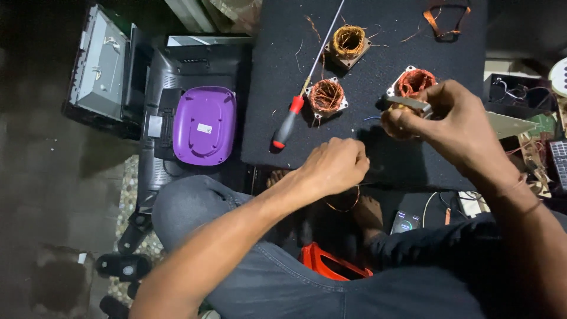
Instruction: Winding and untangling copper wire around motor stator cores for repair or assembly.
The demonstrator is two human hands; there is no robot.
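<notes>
Right hand (440,115) raised over desk (378,35), fingers clamped on knife (472,118), blade against copper coil (413,82). Left hand (333,165) fisted at desk edge, pinching thin wire (345,207). Screwdriver (292,121) lies near.

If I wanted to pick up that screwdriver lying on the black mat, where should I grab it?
Probably by the red and black handle, the thick end nearest the person, coming from above at the mat's lower left. The thin shaft slants away toward the coils and would be harder to pinch.
</notes>
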